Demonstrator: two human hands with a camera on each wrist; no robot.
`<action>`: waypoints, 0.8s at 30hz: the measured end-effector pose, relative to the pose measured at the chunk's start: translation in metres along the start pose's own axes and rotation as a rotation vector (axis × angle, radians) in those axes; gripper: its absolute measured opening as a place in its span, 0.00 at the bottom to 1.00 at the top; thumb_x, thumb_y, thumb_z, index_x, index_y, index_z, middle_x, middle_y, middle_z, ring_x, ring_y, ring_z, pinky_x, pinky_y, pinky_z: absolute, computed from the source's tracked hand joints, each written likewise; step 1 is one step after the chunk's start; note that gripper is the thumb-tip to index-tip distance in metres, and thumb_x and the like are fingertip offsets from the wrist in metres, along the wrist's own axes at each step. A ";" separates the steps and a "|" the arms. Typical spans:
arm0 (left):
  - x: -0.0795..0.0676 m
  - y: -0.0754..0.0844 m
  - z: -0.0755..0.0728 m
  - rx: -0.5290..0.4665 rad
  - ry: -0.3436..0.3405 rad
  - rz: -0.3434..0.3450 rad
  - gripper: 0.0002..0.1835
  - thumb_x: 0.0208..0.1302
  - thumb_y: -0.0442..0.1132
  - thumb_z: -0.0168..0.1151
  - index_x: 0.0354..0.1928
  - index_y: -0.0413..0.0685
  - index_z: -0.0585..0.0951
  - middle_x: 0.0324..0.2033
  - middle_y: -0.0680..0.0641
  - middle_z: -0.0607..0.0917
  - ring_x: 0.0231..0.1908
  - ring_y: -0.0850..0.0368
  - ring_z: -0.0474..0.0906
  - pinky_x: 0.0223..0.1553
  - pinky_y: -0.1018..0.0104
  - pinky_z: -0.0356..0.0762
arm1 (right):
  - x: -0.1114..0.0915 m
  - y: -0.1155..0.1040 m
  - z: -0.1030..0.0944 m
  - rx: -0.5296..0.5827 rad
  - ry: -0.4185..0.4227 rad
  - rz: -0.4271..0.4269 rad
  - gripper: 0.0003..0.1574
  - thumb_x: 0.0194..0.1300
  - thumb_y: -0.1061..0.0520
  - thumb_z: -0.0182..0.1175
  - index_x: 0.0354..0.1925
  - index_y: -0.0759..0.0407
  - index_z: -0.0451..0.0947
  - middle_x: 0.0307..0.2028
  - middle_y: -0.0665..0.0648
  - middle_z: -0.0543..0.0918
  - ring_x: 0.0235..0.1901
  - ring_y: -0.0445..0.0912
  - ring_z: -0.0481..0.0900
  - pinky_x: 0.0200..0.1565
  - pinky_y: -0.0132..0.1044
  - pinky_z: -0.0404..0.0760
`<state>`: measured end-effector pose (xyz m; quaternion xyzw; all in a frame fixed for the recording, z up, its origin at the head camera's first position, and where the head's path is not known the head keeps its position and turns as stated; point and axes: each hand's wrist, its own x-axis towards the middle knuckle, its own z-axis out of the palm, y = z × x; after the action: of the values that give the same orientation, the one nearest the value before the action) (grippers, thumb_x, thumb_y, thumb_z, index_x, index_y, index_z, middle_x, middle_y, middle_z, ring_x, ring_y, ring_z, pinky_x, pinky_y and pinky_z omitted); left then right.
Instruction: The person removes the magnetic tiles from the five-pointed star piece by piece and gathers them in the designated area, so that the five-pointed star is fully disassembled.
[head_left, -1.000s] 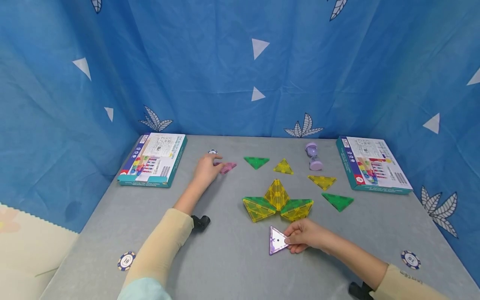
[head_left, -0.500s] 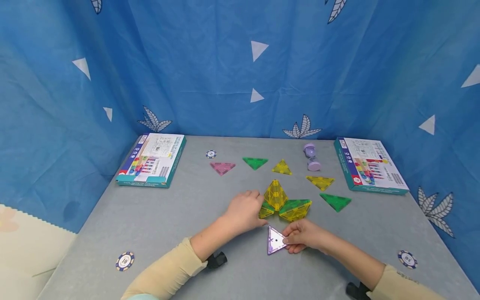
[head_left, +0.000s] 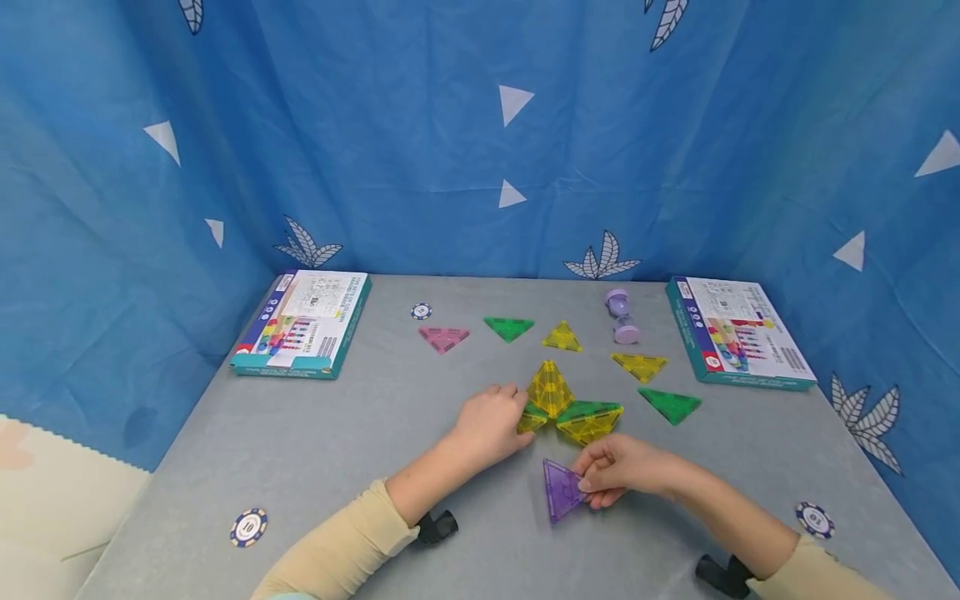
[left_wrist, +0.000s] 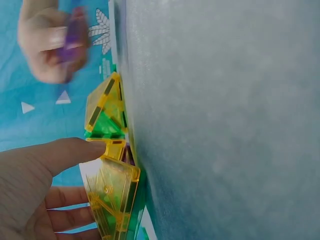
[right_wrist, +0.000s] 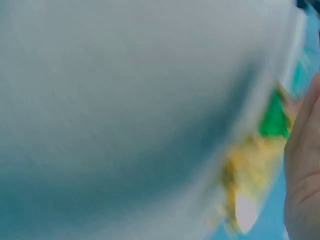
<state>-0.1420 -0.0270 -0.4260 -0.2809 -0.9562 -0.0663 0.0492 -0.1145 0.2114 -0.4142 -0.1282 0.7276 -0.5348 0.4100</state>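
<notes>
My left hand [head_left: 489, 425] holds the left part of a yellow and green magnetic tile structure [head_left: 589, 423]. In the left wrist view the thumb [left_wrist: 75, 152] lies on one side of the yellow tiles [left_wrist: 112, 192] and the fingers [left_wrist: 70, 217] on the other. With thumb and fingers my right hand [head_left: 630, 467] pinches a purple triangular magnetic tile [head_left: 561, 490], tilted up in front of the structure and apart from it. That tile is blurred in the left wrist view. The right wrist view shows the structure blurred, and the purple tile is hidden there.
Behind the structure lie a pink triangle tile [head_left: 444, 338], green tiles [head_left: 509, 327] [head_left: 671, 406] and yellow tiles [head_left: 562, 337] [head_left: 640, 366]. A purple hourglass [head_left: 622, 317], two boxes [head_left: 303, 323] [head_left: 742, 332] and poker chips [head_left: 248, 527] [head_left: 422, 311] [head_left: 814, 520] also rest on the grey table.
My left hand has left the pink tile and moved right and nearer to the structure's left part. My right hand has tilted the tile up from its white-looking, flatter pose.
</notes>
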 end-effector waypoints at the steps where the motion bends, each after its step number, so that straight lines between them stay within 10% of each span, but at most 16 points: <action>1: 0.000 0.000 0.001 -0.005 0.002 0.001 0.25 0.52 0.56 0.67 0.45 0.46 0.80 0.32 0.52 0.79 0.33 0.57 0.75 0.30 0.66 0.76 | -0.005 -0.008 -0.006 -0.017 0.000 -0.022 0.16 0.63 0.58 0.60 0.43 0.70 0.76 0.30 0.61 0.82 0.29 0.47 0.83 0.33 0.42 0.82; 5: 0.000 -0.003 0.002 -0.022 0.024 0.004 0.23 0.51 0.56 0.67 0.43 0.47 0.80 0.32 0.53 0.78 0.31 0.59 0.74 0.26 0.68 0.73 | -0.016 -0.038 -0.037 -0.085 0.144 -0.101 0.21 0.65 0.55 0.58 0.48 0.71 0.73 0.36 0.67 0.82 0.34 0.51 0.82 0.40 0.46 0.81; 11: -0.001 -0.004 0.005 -0.046 0.027 -0.011 0.22 0.51 0.56 0.67 0.42 0.48 0.80 0.31 0.53 0.78 0.30 0.60 0.72 0.23 0.68 0.70 | 0.016 -0.035 -0.084 -0.103 0.469 -0.006 0.26 0.67 0.54 0.56 0.56 0.71 0.67 0.43 0.67 0.80 0.41 0.53 0.81 0.47 0.46 0.78; 19: -0.001 -0.002 0.006 -0.067 0.029 -0.013 0.21 0.52 0.57 0.67 0.39 0.49 0.80 0.29 0.54 0.76 0.27 0.61 0.69 0.21 0.69 0.67 | 0.048 -0.006 -0.097 0.030 0.517 0.135 0.25 0.68 0.60 0.52 0.58 0.74 0.65 0.35 0.59 0.81 0.32 0.44 0.82 0.40 0.37 0.81; 24: -0.001 -0.002 0.003 -0.077 0.026 -0.019 0.21 0.52 0.56 0.67 0.40 0.50 0.80 0.28 0.55 0.75 0.28 0.61 0.69 0.21 0.69 0.67 | 0.045 0.001 -0.093 -0.099 0.520 0.111 0.23 0.68 0.59 0.52 0.55 0.75 0.68 0.36 0.61 0.82 0.32 0.45 0.81 0.37 0.37 0.81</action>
<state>-0.1425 -0.0290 -0.4296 -0.2726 -0.9548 -0.1070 0.0505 -0.2112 0.2460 -0.4270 0.0338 0.8398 -0.4900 0.2312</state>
